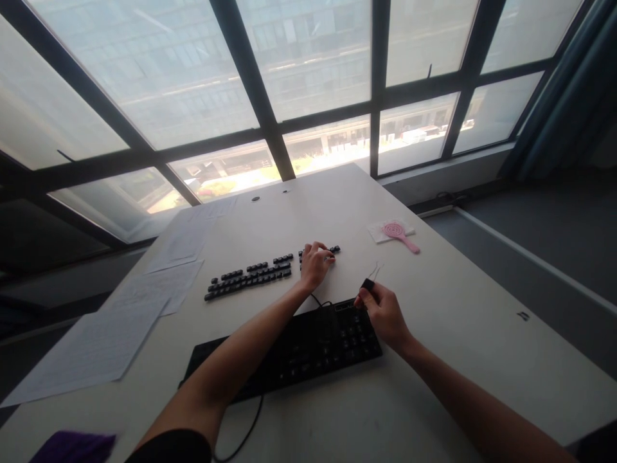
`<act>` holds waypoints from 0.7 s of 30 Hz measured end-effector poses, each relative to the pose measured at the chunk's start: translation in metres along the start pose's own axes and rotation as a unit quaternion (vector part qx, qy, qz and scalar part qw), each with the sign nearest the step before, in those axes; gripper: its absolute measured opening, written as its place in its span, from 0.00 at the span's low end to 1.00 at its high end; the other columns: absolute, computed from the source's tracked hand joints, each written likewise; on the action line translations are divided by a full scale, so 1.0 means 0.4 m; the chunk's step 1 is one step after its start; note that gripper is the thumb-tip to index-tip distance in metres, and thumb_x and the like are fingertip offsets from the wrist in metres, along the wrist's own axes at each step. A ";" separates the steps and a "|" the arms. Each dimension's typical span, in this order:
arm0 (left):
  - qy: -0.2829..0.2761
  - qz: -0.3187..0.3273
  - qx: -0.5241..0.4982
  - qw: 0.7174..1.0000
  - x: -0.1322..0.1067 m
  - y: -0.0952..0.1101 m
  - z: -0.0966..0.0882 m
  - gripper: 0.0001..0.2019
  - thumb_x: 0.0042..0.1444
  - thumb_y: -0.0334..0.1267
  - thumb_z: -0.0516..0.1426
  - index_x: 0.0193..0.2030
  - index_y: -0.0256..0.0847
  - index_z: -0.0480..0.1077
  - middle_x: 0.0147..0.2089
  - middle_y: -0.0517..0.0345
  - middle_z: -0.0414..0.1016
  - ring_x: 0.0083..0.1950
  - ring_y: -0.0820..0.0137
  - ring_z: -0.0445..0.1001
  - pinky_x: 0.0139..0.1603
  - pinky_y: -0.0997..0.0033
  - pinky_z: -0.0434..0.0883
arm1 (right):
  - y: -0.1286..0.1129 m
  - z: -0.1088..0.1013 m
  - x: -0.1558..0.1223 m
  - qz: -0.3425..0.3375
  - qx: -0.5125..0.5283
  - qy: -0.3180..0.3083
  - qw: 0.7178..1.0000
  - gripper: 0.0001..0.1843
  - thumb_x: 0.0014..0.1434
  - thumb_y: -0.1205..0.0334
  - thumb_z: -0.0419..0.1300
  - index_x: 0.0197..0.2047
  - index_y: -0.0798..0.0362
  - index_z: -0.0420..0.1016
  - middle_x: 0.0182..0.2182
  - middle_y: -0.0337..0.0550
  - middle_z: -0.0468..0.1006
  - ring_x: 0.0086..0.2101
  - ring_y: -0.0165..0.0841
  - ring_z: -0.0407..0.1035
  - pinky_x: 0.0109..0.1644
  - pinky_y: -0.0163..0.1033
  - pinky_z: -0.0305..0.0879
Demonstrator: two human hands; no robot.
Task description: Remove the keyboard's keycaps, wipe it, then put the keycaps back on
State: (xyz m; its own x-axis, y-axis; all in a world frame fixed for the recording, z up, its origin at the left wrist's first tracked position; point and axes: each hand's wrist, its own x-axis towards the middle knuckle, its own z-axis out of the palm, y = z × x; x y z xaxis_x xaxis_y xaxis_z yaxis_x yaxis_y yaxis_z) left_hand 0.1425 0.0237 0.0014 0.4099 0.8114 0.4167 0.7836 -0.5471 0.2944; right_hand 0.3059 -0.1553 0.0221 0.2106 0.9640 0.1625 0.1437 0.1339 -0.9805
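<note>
My left hand [315, 265] reaches over the right group of loose black keycaps [335, 249]. Its fingers are bent together, and whatever lies between them is too small to make out. In my right hand [385, 316] is a wire keycap puller [368, 283], its black handle pinched by thumb and fingers and its thin wires pointing away from me. That hand is just above the right end of a black keyboard [332, 347]. My left forearm hides much of the keyboard's left part. More keycaps [248, 278] lie in rows beyond it.
A pink hairbrush [394, 230] rests on a white packet [378, 233] at the right. Paper sheets [96, 347] cover the white table's [434, 399] left side. Purple cloth [72, 447] lies at the near left. The keyboard's cable [250, 427] curls towards me. Windows stand behind the table.
</note>
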 end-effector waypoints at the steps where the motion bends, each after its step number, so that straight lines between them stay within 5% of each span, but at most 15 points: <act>1: 0.000 -0.001 0.001 1.000 -0.001 -0.003 0.000 0.04 0.58 0.36 0.64 0.39 0.46 0.81 0.49 0.52 0.72 0.51 0.58 0.63 0.57 0.56 0.64 | 0.000 -0.001 0.001 0.000 0.004 -0.001 1.000 0.16 0.65 0.55 0.55 0.29 0.54 0.73 0.26 0.43 0.78 0.29 0.36 0.72 0.36 0.38 0.65; 8: 0.005 -0.012 -0.001 1.000 0.002 -0.012 -0.015 0.06 0.54 0.37 0.67 0.39 0.45 0.81 0.49 0.52 0.72 0.52 0.57 0.64 0.57 0.55 0.66 | 0.007 -0.007 0.010 -0.003 0.023 0.001 1.000 0.17 0.64 0.52 0.56 0.30 0.54 0.73 0.27 0.45 0.79 0.29 0.36 0.73 0.36 0.39 0.67; 12: 0.023 -0.006 -0.015 1.000 -0.016 0.024 -0.053 0.05 0.56 0.35 0.65 0.40 0.44 0.80 0.48 0.51 0.72 0.52 0.57 0.65 0.57 0.55 0.66 | 0.007 -0.026 0.022 -0.023 0.004 -0.026 0.999 0.15 0.64 0.54 0.56 0.30 0.55 0.74 0.27 0.44 0.78 0.29 0.35 0.71 0.34 0.38 0.65; 21: -0.060 0.029 -0.106 0.992 -0.247 0.187 -0.096 0.09 0.63 0.29 0.55 0.42 0.42 0.77 0.39 0.54 0.76 0.43 0.62 0.70 0.47 0.61 0.69 | -0.005 -0.035 0.014 -0.099 -0.114 -0.173 0.973 0.09 0.60 0.64 0.57 0.31 0.53 0.76 0.27 0.39 0.77 0.29 0.33 0.65 0.33 0.36 0.60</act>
State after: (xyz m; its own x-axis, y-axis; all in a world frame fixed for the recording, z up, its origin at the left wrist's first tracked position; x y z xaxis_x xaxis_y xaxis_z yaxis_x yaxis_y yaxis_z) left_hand 0.1428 -0.1055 0.0152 0.5143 0.7885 0.3373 0.6460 -0.6148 0.4524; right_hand 0.3204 -0.1536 0.0267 -0.1764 0.9496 0.2593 0.3676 0.3079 -0.8776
